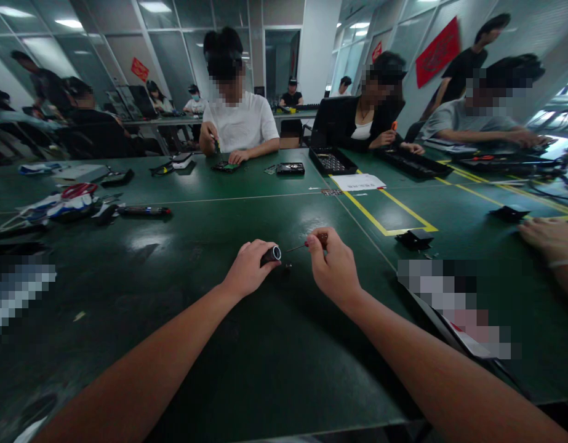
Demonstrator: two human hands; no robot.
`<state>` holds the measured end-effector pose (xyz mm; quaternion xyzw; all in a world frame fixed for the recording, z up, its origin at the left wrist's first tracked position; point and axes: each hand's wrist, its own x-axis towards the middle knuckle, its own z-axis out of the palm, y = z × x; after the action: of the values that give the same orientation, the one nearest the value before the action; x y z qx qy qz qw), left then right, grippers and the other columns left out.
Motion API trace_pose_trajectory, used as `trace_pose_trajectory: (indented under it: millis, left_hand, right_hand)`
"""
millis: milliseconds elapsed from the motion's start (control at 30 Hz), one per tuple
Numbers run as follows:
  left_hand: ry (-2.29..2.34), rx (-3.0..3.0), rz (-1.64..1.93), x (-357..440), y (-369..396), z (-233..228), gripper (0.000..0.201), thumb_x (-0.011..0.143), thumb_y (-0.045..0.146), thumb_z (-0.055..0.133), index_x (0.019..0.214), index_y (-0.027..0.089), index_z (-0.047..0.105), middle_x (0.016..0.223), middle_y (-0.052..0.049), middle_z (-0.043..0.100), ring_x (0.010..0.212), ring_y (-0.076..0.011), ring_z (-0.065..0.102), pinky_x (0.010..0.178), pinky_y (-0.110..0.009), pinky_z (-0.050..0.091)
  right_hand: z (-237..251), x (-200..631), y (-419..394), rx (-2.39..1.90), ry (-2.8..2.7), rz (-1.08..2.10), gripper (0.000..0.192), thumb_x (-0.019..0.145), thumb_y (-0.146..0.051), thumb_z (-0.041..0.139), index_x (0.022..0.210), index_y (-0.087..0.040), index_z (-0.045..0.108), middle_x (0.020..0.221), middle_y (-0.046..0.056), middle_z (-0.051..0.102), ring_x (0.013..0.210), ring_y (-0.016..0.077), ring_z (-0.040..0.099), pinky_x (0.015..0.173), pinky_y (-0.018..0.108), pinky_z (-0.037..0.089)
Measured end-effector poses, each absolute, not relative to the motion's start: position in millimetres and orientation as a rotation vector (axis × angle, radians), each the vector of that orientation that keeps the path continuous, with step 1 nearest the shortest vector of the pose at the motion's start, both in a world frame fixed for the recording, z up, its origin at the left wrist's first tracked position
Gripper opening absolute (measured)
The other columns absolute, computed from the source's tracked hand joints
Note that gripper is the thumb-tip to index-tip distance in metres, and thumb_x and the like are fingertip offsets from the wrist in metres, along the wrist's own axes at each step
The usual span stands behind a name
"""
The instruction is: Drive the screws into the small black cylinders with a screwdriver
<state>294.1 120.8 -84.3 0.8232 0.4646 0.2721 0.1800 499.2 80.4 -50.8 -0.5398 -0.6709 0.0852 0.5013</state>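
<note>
While my left hand [247, 269] grips the screwdriver handle [270, 255], my right hand [332, 266] pinches a thin bit [296, 247].
Misaligned, it could slip and roll across the worktop [219, 344].

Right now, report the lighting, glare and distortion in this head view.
Head view: ceiling lights leave pale glare patches on the green table; wide-angle bending curves the edges; the left hand and right hand are sharp, with dim corners.
</note>
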Motion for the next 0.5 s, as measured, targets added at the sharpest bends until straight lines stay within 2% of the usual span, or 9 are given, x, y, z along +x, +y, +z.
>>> trace_pose_trajectory:
  millis: [100, 300, 400, 500]
  left_hand:
    - [1.299, 2.257, 0.884, 294, 120, -83, 0.031, 0.092, 0.029, 0.067, 0.122, 0.021, 0.062, 0.122, -0.007, 0.061, 0.113, -0.0237, 0.059, 0.101, -0.042, 0.050]
    - [1.286, 2.094, 1.032, 296, 117, -74, 0.039, 0.094, 0.032, 0.062, 0.131, 0.023, 0.056, 0.127, -0.007, 0.062, 0.118, -0.0246, 0.059, 0.106, -0.044, 0.047]
    - [1.194, 1.825, 1.027, 301, 114, -63, 0.039, 0.096, 0.028, 0.052, 0.134, 0.024, 0.050, 0.124, -0.008, 0.062, 0.104, -0.0205, 0.064, 0.096, -0.039, 0.052]
    - [1.167, 1.623, 0.872, 306, 110, -49, 0.030, 0.093, 0.030, 0.051, 0.122, 0.021, 0.053, 0.106, -0.007, 0.066, 0.082, -0.0170, 0.065, 0.073, -0.031, 0.054]
  right_hand:
    - [-50, 500, 81, -1.304, -1.610, 0.208, 0.018, 0.100, -0.036, 0.046, 0.094, -0.022, 0.056, 0.080, 0.005, 0.068, 0.072, 0.0206, 0.065, 0.066, 0.032, 0.046]
    - [-51, 501, 81, -1.279, -1.581, 0.195, 0.018, 0.100, -0.037, 0.046, 0.095, -0.023, 0.056, 0.081, 0.005, 0.069, 0.073, 0.0211, 0.065, 0.067, 0.033, 0.047]
    - [-51, 502, 82, -1.272, -1.577, 0.197, 0.018, 0.101, -0.037, 0.046, 0.096, -0.022, 0.056, 0.082, 0.005, 0.069, 0.073, 0.0209, 0.065, 0.066, 0.033, 0.046]
    - [-51, 501, 82, -1.268, -1.578, 0.195, 0.019, 0.101, -0.036, 0.045, 0.095, -0.022, 0.056, 0.080, 0.005, 0.068, 0.072, 0.0206, 0.065, 0.067, 0.033, 0.046]
